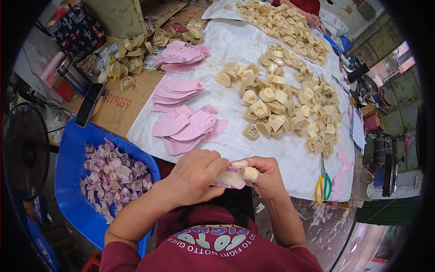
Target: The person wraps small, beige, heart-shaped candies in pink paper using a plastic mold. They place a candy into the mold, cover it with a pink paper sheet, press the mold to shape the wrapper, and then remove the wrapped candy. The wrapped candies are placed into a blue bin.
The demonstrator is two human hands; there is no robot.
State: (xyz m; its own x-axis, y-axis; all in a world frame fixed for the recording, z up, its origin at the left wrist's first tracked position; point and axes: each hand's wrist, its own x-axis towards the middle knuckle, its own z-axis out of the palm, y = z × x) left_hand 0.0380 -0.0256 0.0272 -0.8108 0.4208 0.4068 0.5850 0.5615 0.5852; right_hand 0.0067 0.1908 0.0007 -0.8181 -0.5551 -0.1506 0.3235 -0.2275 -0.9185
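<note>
Over the near edge of the table, both hands grip one shoe heel (233,180), a cream piece partly wrapped in pink glittery sheet. My left hand (195,174) closes on its left side, fingers curled over the top. From the right, my right hand (267,177) pinches its other end; a beige cover sits on the thumb. Just beyond the hands lie stacks of cut pink pieces (183,127) with curved edges. A large heap of bare cream heels (276,102) spreads to the right of them.
At left, a blue tub (65,170) holds many pink-covered heels (120,174). Yellow-and-green scissors (323,183) lie near pink scraps (343,170) at the right edge. A phone (89,105) and steel flask (74,75) stand far left, above a black fan (26,149). Another person's hand (312,19) is at the far end.
</note>
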